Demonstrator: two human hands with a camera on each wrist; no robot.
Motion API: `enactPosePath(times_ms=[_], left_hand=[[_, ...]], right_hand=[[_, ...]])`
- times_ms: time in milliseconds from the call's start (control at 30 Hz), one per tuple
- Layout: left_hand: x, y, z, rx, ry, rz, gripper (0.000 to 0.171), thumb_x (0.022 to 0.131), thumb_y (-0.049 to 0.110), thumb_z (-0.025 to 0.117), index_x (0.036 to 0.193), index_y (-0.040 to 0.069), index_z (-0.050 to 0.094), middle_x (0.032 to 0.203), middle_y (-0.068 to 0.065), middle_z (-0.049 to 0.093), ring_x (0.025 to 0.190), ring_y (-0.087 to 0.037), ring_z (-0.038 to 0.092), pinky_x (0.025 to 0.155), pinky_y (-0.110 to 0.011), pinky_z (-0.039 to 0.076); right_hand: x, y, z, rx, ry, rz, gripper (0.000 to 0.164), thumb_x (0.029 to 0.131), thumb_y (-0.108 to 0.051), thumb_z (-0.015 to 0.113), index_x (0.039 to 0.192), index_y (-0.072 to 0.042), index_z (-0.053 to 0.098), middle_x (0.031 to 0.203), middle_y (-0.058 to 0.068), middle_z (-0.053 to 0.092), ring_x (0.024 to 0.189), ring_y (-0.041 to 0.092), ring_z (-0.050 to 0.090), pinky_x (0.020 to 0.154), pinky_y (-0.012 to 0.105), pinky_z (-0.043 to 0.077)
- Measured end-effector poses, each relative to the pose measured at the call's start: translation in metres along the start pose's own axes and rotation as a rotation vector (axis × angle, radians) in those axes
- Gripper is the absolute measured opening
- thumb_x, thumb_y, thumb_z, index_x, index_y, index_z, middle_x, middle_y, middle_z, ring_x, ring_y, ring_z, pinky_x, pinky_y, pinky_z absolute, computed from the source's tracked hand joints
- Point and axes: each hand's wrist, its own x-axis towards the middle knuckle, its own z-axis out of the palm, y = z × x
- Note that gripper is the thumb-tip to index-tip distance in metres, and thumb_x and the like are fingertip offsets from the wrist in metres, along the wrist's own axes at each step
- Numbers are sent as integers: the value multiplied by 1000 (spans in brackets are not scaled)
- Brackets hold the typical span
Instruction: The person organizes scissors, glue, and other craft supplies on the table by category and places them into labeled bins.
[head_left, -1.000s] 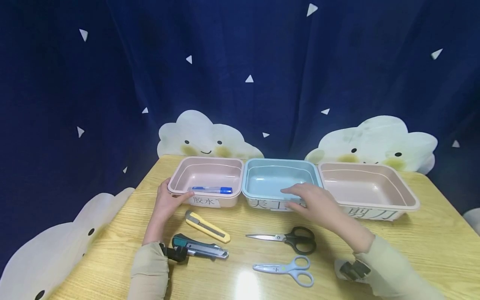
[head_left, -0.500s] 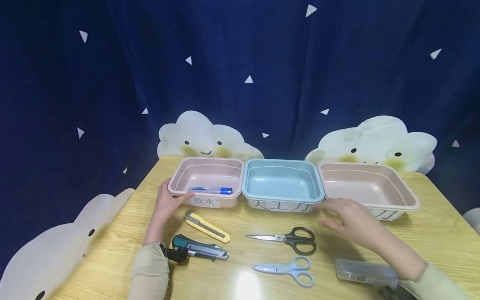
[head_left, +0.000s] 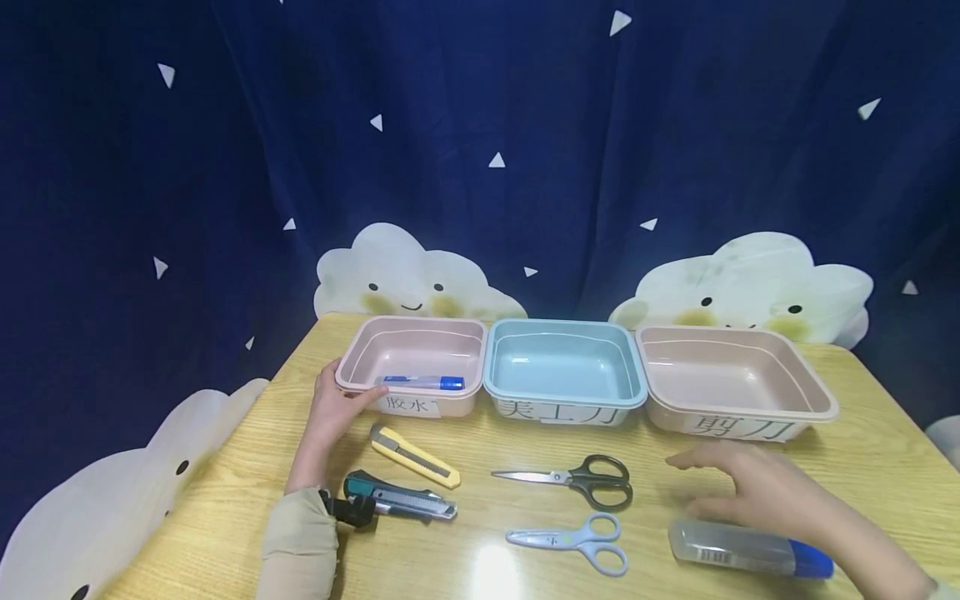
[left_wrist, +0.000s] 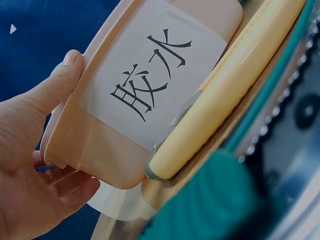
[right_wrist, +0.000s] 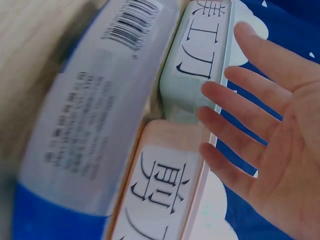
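Observation:
My left hand [head_left: 337, 408] holds the left corner of the left pink bin [left_wrist: 115, 160], thumb at the rim and fingers around the side. Inside that bin lies a clear glue tube [head_left: 423, 382] with a blue cap. My right hand [head_left: 765, 483] hovers with fingers spread and nothing in them, over a clear glue bottle [head_left: 742, 550] with a blue cap lying on the table. In the right wrist view the bottle [right_wrist: 95, 105] appears large, apart from the fingers. A yellow utility knife [head_left: 415, 455] and a teal-and-black utility knife [head_left: 401, 495] lie near my left forearm.
A blue bin [head_left: 562, 400] and another pink bin [head_left: 738, 412] continue the row, each with a paper label in front. Black-handled scissors [head_left: 573, 477] and light blue scissors [head_left: 573, 539] lie mid-table. A dark blue curtain [head_left: 480, 83] hangs behind.
My right hand has moved from over the blue bin, rightward and toward me, to above the glue bottle, uncovering the right bin's label. My left hand has stayed at the left bin.

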Motion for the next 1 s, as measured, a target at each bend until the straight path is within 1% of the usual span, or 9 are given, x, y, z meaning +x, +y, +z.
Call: enactPosePath(times_ms=[167, 267, 467, 567, 700, 800, 867, 933, 1000], left_hand=[[0, -1, 0, -5, -2, -1, 107, 66, 44, 78, 144, 8, 13, 139, -19, 24, 124, -35, 33, 106, -51, 29], [0, -2, 0, -5, -2, 0, 107, 66, 44, 78, 144, 8, 13, 139, -19, 25, 124, -35, 33, 106, -51, 29], [0, -1, 1, -6, 0, 5, 105, 67, 42, 78, 143, 8, 14, 138, -19, 25, 123, -35, 33, 106, -51, 29], [0, -1, 1, -10, -4, 1, 105, 67, 41, 78, 143, 8, 14, 139, -19, 25, 124, -35, 33, 106, -51, 29], [-1, -1, 0, -5, -5, -4, 106, 67, 43, 77, 144, 8, 13, 139, -19, 25, 124, -35, 33, 106, -51, 29], [-1, -1, 0, -2, -4, -9, 106, 67, 43, 77, 144, 9, 13, 139, -19, 25, 124, -35, 33, 106, -52, 29], [-1, -1, 0, -5, -4, -10, 106, 67, 43, 77, 144, 8, 13, 139, -19, 24, 124, -35, 33, 106, -52, 29], [-1, -1, 0, -9, -5, -8, 106, 67, 43, 78, 144, 8, 13, 139, -19, 24, 124, -35, 33, 106, -52, 29], [-1, -1, 0, -13, -6, -3, 106, 67, 42, 78, 143, 8, 13, 139, -19, 25, 124, -36, 33, 105, -52, 29]], right_hand=[[-14, 10, 4, 80, -154, 87, 53, 67, -61, 65, 107, -26, 64, 99, -15, 65, 89, 6, 61, 70, 28, 52], [-22, 18, 7, 116, -231, 124, 57, 65, -62, 66, 108, -26, 63, 98, -14, 64, 87, 6, 60, 67, 26, 50], [-38, 39, 13, 219, -341, 146, 52, 63, -53, 73, 104, -23, 61, 98, -9, 63, 84, 0, 55, 65, 21, 46], [-46, 46, 17, 246, -349, 144, 49, 61, -50, 75, 101, -26, 59, 98, -12, 61, 82, -4, 50, 64, 18, 43], [-54, 47, 23, 282, -283, 87, 49, 60, -45, 77, 100, -27, 56, 95, -15, 58, 79, -5, 45, 62, 16, 39], [-57, 47, 25, 328, -320, 139, 50, 60, -43, 77, 102, -27, 54, 96, -13, 56, 78, -4, 44, 61, 16, 37], [-57, 47, 27, 337, -363, 192, 48, 61, -43, 77, 102, -29, 54, 96, -12, 56, 78, -3, 45, 62, 16, 37], [-56, 46, 29, 335, -395, 222, 45, 63, -42, 76, 100, -32, 53, 95, -14, 55, 78, -3, 44, 62, 15, 36], [-55, 47, 32, 317, -338, 140, 43, 63, -37, 77, 98, -32, 54, 92, -16, 54, 77, -3, 45, 61, 15, 35]])
